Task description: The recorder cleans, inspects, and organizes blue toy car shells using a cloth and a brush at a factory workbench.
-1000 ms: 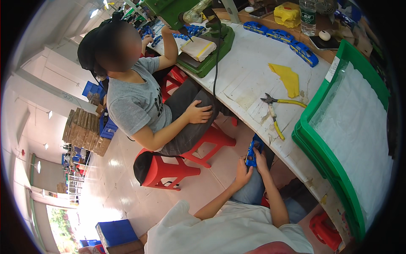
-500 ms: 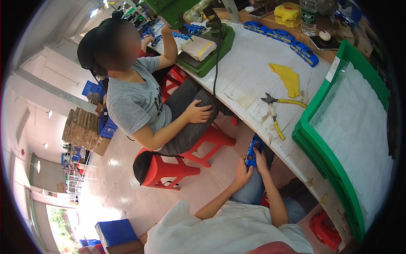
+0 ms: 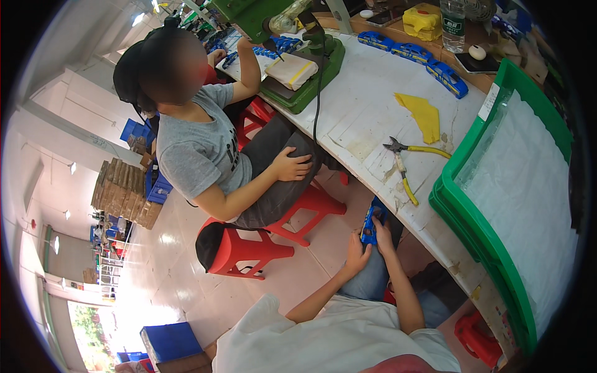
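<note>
The blue car (image 3: pixel 370 230) is pinched between the left hand (image 3: pixel 356 255), at its near end, and the right hand (image 3: pixel 384 237), at its right side, near the worktop (image 3: pixel 357 127).

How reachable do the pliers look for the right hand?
Probably yes: the pliers lie uncovered on the table, though the right hand would likely first need to release the blue piece.

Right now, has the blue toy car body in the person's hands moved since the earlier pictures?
No; judged against the white worktable, the blue toy car body shows no visible shift in any direction.
</note>
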Tool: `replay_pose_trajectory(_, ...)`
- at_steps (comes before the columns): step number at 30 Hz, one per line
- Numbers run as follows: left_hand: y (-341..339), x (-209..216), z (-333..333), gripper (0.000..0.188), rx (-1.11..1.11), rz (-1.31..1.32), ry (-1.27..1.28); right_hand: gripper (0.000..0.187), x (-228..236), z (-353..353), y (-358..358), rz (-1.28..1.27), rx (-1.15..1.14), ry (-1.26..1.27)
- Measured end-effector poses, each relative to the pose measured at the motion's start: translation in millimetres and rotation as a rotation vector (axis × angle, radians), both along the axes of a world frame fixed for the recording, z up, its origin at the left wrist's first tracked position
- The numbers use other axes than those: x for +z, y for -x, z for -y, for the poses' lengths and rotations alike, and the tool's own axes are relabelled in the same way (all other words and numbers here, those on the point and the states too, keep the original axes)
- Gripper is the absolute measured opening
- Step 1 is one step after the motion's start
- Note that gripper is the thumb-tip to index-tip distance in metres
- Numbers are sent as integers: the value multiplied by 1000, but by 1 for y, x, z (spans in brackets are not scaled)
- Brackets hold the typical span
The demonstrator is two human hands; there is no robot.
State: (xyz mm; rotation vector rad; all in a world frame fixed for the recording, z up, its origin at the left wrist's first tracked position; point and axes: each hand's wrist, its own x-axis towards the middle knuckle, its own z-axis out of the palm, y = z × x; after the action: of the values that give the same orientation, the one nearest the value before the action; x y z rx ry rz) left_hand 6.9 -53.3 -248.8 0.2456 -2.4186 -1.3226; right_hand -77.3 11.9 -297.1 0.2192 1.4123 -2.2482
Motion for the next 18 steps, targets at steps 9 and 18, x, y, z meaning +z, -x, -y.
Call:
replay_pose_trajectory(9, -1, -4, 1, 46, -8, 1, 24, 26, -8, 1, 0, 6, -14, 23)
replay_pose_trajectory(18, -1, -6, 2, 47, -10, 6, -16, 28, -2, 0, -1, 38, 2, 8)
